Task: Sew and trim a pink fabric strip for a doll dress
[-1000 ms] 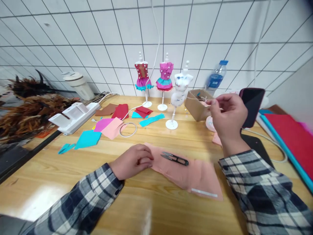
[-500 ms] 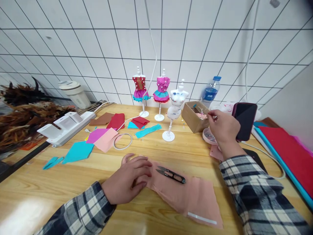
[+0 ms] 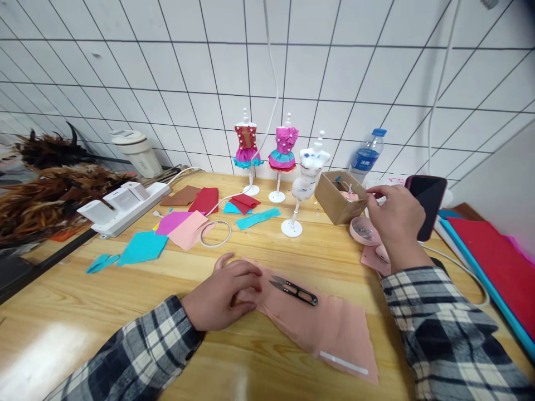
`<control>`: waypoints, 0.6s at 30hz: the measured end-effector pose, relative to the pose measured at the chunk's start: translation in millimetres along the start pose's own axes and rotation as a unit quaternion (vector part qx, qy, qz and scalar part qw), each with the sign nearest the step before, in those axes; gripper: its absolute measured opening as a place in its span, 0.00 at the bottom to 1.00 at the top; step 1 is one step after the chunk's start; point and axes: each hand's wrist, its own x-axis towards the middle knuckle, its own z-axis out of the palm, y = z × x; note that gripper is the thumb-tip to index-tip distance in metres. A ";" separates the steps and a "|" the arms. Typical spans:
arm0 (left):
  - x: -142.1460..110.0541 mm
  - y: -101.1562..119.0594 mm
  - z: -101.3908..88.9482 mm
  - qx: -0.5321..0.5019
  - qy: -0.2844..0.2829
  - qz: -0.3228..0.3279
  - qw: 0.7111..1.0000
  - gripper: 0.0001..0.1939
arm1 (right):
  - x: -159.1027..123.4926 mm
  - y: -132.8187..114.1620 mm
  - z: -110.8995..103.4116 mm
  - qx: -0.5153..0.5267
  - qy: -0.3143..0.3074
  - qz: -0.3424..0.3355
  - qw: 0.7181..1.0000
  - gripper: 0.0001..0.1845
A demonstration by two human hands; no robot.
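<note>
My left hand (image 3: 228, 292) rests at the left end of a salmon-pink cloth piece (image 3: 343, 317), fingers loosely bent and slightly apart, fingertips touching the cloth. Black thread snips (image 3: 295, 291) lie on that cloth, and a narrow white strip (image 3: 343, 362) runs along its near right edge. Raised beside the right corner of a small cardboard box (image 3: 340, 207), my right hand (image 3: 397, 217) has thumb and forefinger pinched together. Whatever is between them is too small to make out. Below it sits a round pink dish (image 3: 364, 231) with small bits inside.
Behind stand a bare white mini dress form (image 3: 308, 175) and two dressed ones (image 3: 247, 146). Cloth scraps (image 3: 142, 248), a white ring (image 3: 215, 234) and a power strip (image 3: 125, 209) lie left. A water bottle (image 3: 368, 153), phone (image 3: 427, 203) and stacked coloured sheets (image 3: 493, 256) are right.
The whole view has shifted slightly. My right hand stays pinched by the box corner, a little lower over the dish. My left hand keeps its place at the cloth.
</note>
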 end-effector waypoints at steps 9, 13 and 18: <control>-0.3 -1.0 8.1 0.005 0.036 0.019 0.999 0.11 | -33.1 -24.5 -38.4 0.150 -0.007 -0.038 0.988 0.19; 1.7 -1.4 13.9 -0.029 0.071 0.087 0.993 0.11 | -122.5 -43.2 -79.9 0.213 -0.120 -0.230 0.942 0.10; 5.0 -0.3 18.0 -0.069 0.077 0.116 0.988 0.08 | -215.4 -38.7 -99.9 0.223 -0.301 -0.306 0.875 0.11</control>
